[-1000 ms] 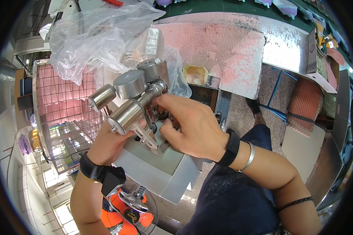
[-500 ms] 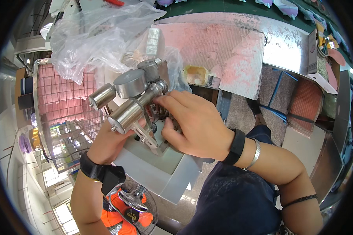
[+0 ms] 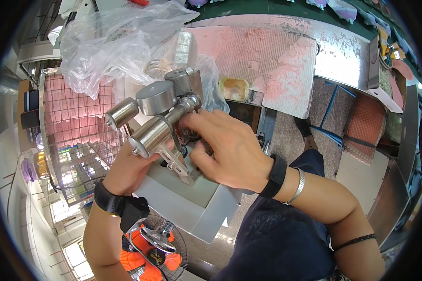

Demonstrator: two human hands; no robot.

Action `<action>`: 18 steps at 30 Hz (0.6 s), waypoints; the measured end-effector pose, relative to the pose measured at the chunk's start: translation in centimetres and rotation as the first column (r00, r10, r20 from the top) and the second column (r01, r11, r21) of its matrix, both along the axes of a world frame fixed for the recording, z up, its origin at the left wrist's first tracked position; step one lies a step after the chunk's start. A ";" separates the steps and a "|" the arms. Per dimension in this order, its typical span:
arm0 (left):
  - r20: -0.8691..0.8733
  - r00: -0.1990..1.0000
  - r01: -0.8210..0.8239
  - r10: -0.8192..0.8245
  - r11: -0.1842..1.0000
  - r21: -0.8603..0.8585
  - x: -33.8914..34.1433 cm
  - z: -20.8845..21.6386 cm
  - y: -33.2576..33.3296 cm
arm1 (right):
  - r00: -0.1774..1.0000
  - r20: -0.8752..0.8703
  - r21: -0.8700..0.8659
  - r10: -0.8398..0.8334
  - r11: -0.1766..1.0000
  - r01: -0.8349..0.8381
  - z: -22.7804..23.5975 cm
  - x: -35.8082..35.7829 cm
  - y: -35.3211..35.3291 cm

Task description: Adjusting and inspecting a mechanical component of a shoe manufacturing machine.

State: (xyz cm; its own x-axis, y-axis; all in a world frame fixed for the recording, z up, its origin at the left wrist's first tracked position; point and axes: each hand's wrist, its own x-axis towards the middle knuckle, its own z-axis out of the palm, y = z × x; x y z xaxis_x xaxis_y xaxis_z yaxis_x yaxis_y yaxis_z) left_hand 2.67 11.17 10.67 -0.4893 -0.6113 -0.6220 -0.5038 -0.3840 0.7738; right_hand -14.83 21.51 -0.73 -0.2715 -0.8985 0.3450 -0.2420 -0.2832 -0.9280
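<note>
A small machine [image 3: 183, 196] with a pale grey base stands in front of me. On top of it are a shiny metal cylinder [image 3: 150, 136], a round grey drum [image 3: 155, 97] and a bracket. My right hand [image 3: 234, 150] reaches in from the right, its fingers and thumb bent around the mechanism under the metal shaft; what the fingertips pinch is hidden. My left hand [image 3: 129, 168] is at the machine's left side, behind the cylinder, which covers its fingers.
A clear plastic bag [image 3: 108, 47] lies behind the machine. Farther back is a pink-dusted worktable [image 3: 248, 51] with a yellowish tub [image 3: 234, 89] at its near edge. A wire rack [image 3: 79, 117] stands left. Below is an orange-bladed fan [image 3: 173, 261]. A strapped reddish bundle [image 3: 365, 122] sits right.
My right hand has shifted slightly left and inward, its index finger bending further into the mechanism. My left hand and the machine look nearly unchanged.
</note>
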 end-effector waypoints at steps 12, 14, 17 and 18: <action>0.000 1.000 0.001 -0.001 1.000 -0.004 -0.2 0.1 0.1 | 0.998 -0.044 -0.028 -0.054 0.998 0.053 -0.2 -1.0 0.4; 0.011 1.000 -0.004 0.004 1.000 0.007 -0.2 0.1 0.0 | 0.997 -0.074 0.005 0.031 1.000 -0.030 0.0 -0.7 0.2; 0.013 1.000 -0.012 0.012 1.000 0.005 -0.1 0.2 0.0 | 1.000 -0.020 0.001 -0.002 1.000 0.002 0.2 -0.1 -0.1; 0.014 1.000 -0.016 0.016 1.000 0.010 -0.1 0.3 0.0 | 1.000 -0.020 0.002 -0.001 1.000 0.001 0.3 0.1 -0.2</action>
